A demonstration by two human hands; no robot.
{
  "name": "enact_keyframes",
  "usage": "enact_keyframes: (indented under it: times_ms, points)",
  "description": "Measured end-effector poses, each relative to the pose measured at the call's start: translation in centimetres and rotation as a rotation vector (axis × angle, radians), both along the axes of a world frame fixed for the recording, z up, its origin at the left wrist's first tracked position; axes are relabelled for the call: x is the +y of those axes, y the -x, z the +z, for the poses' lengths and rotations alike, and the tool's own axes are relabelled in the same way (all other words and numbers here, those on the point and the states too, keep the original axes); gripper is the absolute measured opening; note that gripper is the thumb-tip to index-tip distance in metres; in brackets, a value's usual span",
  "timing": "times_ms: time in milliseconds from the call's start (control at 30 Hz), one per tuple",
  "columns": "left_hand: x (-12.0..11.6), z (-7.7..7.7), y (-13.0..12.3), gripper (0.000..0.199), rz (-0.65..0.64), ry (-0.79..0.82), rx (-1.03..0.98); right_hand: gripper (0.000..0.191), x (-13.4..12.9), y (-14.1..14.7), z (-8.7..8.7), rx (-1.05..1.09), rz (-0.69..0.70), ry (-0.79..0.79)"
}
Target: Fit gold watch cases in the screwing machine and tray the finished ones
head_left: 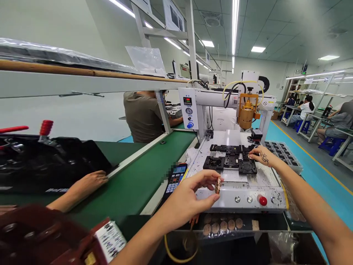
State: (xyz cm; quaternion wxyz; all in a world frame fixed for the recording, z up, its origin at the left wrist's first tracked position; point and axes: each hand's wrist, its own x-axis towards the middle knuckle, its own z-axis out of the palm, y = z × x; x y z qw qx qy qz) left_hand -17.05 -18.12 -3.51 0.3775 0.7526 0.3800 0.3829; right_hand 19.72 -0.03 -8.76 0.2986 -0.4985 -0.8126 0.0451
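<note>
"Condition of the hands?"

"Viewed remotely through the head camera, I find them well apart. The left hand [189, 193] pinches a copper-coloured piece [217, 186] between thumb and fingers, held edge-on just before the front of the white machine [215, 99]."

"And the right?"

"I log the right hand [263, 156] at the black fixtures [231, 161], fingertips over the right side of the group. Something shiny shows under them; I cannot tell whether they grip it."

"Surroundings?"

"I record a brass-coloured cylinder [246, 116] hanging above and beyond the fixtures, and a gauge panel [188, 110] on the machine's left. A compartmented tray [295, 168] with dark contents stands to the right. A red button [263, 200] sits on the front panel. A keypad [175, 180] lies to the left, between the machine and a green belt [157, 162]."
</note>
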Motion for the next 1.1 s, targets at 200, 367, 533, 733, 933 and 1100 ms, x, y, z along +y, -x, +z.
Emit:
enact_keyframes:
  times_ms: [200,367,533,733,933,1100]
  points:
    - [-3.1,-4.0,0.9,0.036,0.194,-0.115,0.003,0.041,-10.6,-0.5,-2.5,0.182,-0.266,-0.273]
    - [-5.4,-9.3,3.6,0.032,0.434,-0.213,0.057,0.045,-21.2,-1.7,-8.5,0.277,-0.553,-0.409]
    - [-6.6,-14.2,3.2,0.031,0.293,-0.087,0.04,0.05,-23.0,-0.6,-12.3,0.284,-0.635,-0.472]
    - [-5.9,-18.8,-2.2,0.037,-0.102,0.038,0.067,0.016,-24.3,5.7,-15.8,0.154,-0.122,-0.239]
    - [-2.1,-20.9,-5.8,0.04,-0.242,-0.018,0.147,0.036,-24.6,8.0,-19.7,0.071,-0.029,-0.132]
    - [-2.1,-21.2,-5.0,0.039,-0.314,0.002,0.175,0.027,-24.7,8.0,-20.4,0.011,-0.067,-0.081]
